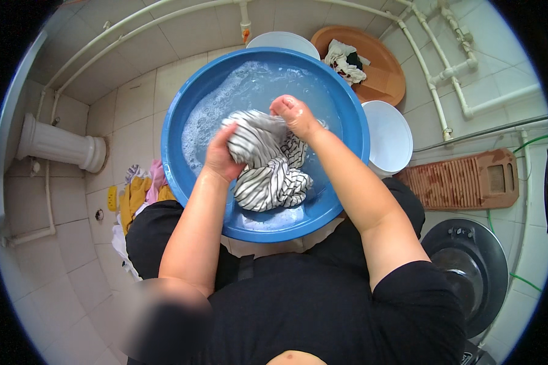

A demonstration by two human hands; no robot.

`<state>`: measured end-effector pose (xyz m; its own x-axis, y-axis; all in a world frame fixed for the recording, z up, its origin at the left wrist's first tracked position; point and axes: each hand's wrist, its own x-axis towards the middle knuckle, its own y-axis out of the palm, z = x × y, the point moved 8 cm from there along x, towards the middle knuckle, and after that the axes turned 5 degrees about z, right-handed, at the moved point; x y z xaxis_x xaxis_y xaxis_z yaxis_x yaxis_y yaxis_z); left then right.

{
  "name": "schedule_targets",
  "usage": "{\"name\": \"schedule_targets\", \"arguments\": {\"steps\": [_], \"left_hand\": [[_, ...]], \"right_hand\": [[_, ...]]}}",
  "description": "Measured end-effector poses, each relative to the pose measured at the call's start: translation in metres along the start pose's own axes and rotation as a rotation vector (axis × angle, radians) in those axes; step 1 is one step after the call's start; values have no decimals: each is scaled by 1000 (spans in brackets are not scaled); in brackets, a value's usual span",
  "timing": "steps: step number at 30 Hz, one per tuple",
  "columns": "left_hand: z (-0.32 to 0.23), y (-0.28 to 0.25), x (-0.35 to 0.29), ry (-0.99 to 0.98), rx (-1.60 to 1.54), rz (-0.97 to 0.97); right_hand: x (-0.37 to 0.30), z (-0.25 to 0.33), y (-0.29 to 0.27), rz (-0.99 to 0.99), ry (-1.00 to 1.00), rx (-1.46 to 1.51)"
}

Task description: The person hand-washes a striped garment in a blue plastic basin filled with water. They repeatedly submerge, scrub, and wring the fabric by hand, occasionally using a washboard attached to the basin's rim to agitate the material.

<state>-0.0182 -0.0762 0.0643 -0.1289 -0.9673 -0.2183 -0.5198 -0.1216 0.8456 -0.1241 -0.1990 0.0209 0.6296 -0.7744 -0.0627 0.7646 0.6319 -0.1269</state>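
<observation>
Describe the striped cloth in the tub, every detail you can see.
The striped cloth is white or pale grey with narrow dark stripes, apparently soft, thin fabric. It is bunched and twisted, so its full shape is hidden; the upper part is blurred, the lower folds sharper. It lies within the blue tub, among soapy water, and looks wet. The left hand grips its upper left; the curled right hand is at its upper right, its hold unclear.

Black-and-white striped cloth (273, 188), blue tub (286, 232), white bucket (388, 137), brown washboard (453, 182), orange-brown basin (385, 86), mustard-yellow clothes (133, 205), pink cloth (158, 175), black shirt (323, 298)
</observation>
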Motion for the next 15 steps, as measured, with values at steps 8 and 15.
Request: {"name": "schedule_targets", "arguments": {"steps": [8, 15], "left_hand": [[-1, -62, 7, 82, -240, -376], [15, -76, 16, 199, -52, -324]], "right_hand": [[-42, -75, -29, 211, 707, -538], [-15, -15, 26, -106, 162, 454]]}}
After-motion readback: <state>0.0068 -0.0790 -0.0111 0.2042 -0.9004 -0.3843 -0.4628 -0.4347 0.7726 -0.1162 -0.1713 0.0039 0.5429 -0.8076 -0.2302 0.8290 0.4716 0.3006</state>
